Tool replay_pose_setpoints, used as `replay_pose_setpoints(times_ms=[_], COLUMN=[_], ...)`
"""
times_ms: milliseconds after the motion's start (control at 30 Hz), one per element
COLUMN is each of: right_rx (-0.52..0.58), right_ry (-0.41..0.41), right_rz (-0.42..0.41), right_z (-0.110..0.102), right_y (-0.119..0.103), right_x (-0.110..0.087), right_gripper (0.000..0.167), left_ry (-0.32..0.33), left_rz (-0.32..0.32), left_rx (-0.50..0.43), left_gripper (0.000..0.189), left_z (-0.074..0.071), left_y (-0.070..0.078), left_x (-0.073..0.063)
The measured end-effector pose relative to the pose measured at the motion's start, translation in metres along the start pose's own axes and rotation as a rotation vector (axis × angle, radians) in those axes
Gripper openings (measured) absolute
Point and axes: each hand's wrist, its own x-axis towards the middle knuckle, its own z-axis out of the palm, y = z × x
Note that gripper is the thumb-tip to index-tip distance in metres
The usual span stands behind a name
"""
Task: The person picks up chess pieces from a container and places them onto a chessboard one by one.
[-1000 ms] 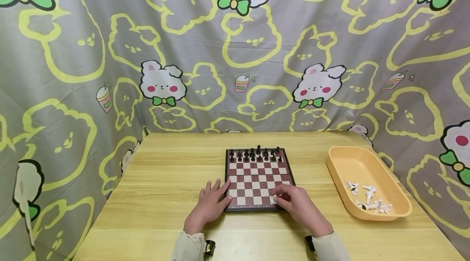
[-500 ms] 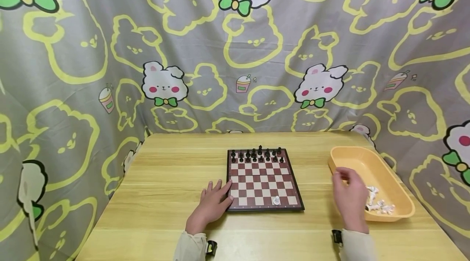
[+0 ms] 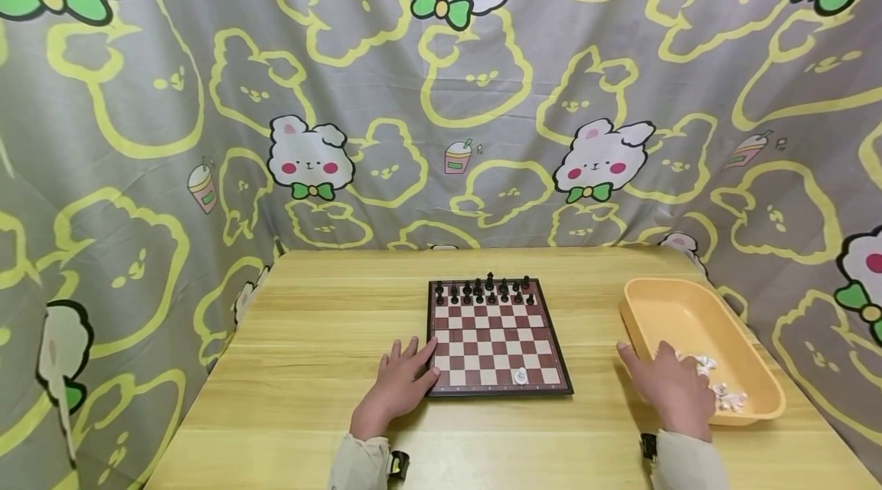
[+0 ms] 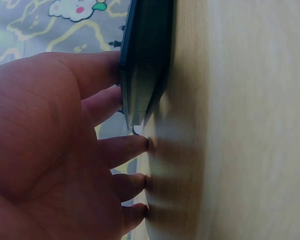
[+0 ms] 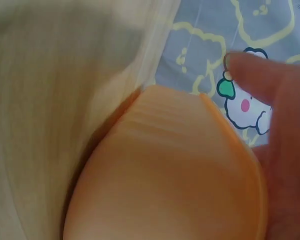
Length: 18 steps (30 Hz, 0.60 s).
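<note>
The chessboard [image 3: 492, 344] has dark brown and cream squares, with black chess pieces [image 3: 478, 292] in two rows along its far side. One white chess piece [image 3: 521, 376] stands upright on the nearest row. At the board's left edge my left hand [image 3: 395, 390] touches the frame with thumb and index finger; its other fingertips rest on the table in the left wrist view. My right hand [image 3: 675, 392] is over the left rim of the orange tray [image 3: 740, 329], its thumb apart, outside. Its fingers reach inside, fingertips hidden. Several white chess pieces [image 3: 730, 398] lie in the tray.
A light wooden table [image 3: 331, 306] carries the board and the tray. Bare wood separates the two. Behind and at both sides hangs a grey curtain [image 3: 393, 107] with cartoon rabbit prints.
My right hand has let go of the white chess piece, which now stands on the board, and has moved right to the tray. The tray has shifted slightly towards me. My left hand stays put.
</note>
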Motion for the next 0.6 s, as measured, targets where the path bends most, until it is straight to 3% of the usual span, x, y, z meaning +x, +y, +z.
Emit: replay_pose_setpoints(times_ms=[67,300,467,600], right_rx=[-0.023,-0.057,-0.05,0.011], right_ry=[-0.059,-0.043,-0.037,0.026], right_rz=[0.004,-0.036,-0.034,-0.081], right_z=[-0.0007,-0.0021,-0.0033,-0.0038], right_y=[0.0001,0.0004,0.0008,0.0028], right_x=[-0.0007,0.0002,0.0004,-0.0008], right_gripper=[0.109,0.068,0.062,0.055], left_ry=[0.001,0.002,-0.003,-0.002], left_rz=[0.003,0.009,0.006,0.006], left_rx=[0.003,0.003,0.005,0.001], left_gripper=[0.056,0.056,0.056,0.056], left_z=[0.0,-0.0008,-0.0005,-0.001], left_y=[0.0001,0.0012,0.0011,0.0012], left_x=[0.0002,-0.001,-0.0018,-0.002])
